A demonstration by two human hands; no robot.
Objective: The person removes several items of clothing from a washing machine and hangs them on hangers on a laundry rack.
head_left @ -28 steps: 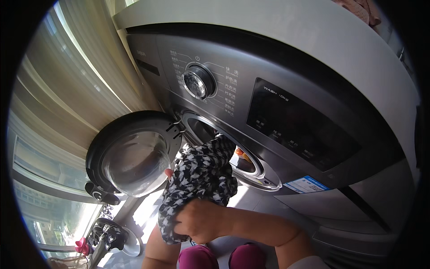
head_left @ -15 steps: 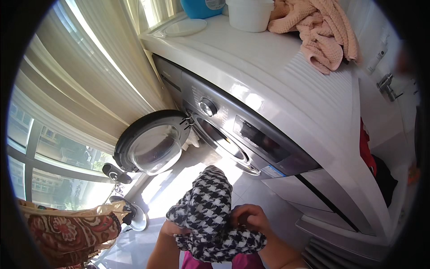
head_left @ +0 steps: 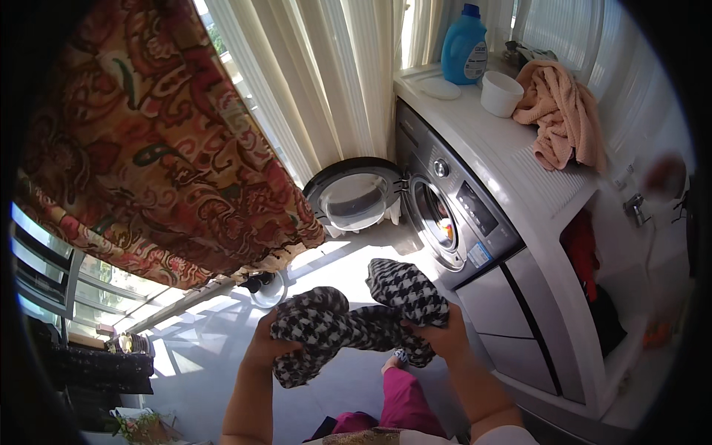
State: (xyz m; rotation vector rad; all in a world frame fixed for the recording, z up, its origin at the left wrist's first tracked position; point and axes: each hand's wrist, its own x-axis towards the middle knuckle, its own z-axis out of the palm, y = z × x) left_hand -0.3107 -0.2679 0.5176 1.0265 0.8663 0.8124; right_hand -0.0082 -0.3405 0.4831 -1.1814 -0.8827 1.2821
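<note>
A black-and-white houndstooth cloth (head_left: 371,328) is stretched between my two hands in front of me, bunched at both ends. My left hand (head_left: 268,340) is closed around its left bunch, thumb on top. At the other end my right hand (head_left: 439,335) grips the cloth, its fingers partly hidden by the folds. Whether it is a garment or a scarf I cannot make out. Beyond the cloth to the right stands a grey front-loading washing machine (head_left: 475,213). Its round door (head_left: 354,199) hangs open to the left, and some coloured laundry (head_left: 445,228) shows inside the drum.
A white counter (head_left: 463,122) covers the washer, holding a blue detergent bottle (head_left: 465,48), a white tub (head_left: 501,94) and a peach towel (head_left: 561,115). A red paisley cloth (head_left: 170,148) hangs at left. Dark and red clothes (head_left: 604,319) lie in the sink at right.
My view has swung left and taken in more of the room. The bundled cloth has been drawn out sideways, and my hands have moved farther apart.
</note>
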